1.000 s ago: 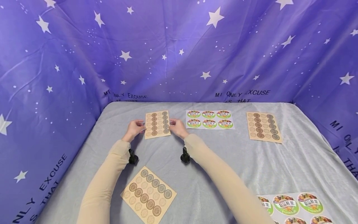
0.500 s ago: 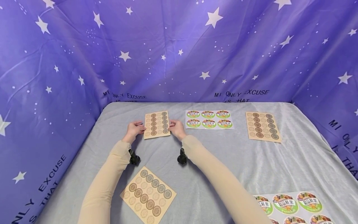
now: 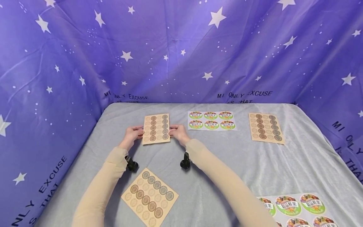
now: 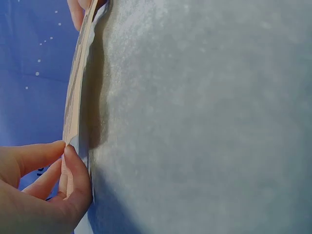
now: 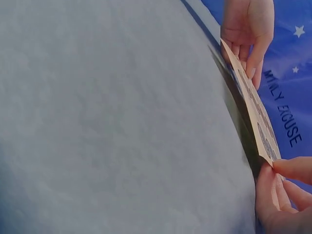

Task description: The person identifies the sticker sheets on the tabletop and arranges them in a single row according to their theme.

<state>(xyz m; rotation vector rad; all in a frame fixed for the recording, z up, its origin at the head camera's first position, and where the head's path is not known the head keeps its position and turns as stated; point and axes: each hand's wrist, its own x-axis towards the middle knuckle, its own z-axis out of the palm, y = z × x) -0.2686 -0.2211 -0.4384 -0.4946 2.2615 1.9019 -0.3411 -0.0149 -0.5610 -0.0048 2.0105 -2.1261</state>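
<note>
A tan sheet of round stickers (image 3: 156, 129) is held between both hands at the back left of the table. My left hand (image 3: 133, 135) pinches its left edge between thumb and forefinger. At the opposite edge, my right hand (image 3: 178, 132) pinches the sheet in the same way. In the left wrist view the sheet (image 4: 75, 107) shows nearly edge-on, with a shadow on the cloth beneath it. The right wrist view shows its near corner between the right thumb and forefinger (image 5: 292, 168).
A matching tan sticker sheet (image 3: 150, 198) lies turned at an angle between the forearms. Another tan sheet (image 3: 266, 128) lies at the back right. White sheets with colourful oval labels lie at the back middle (image 3: 211, 120) and front right (image 3: 300, 209). Purple starry curtains (image 3: 181, 41) border the grey cloth.
The held sticker sheet has shifted slightly left and toward me. Both hands have moved along with it, keeping their pinch on its edges. The other sheets have stayed in place.
</note>
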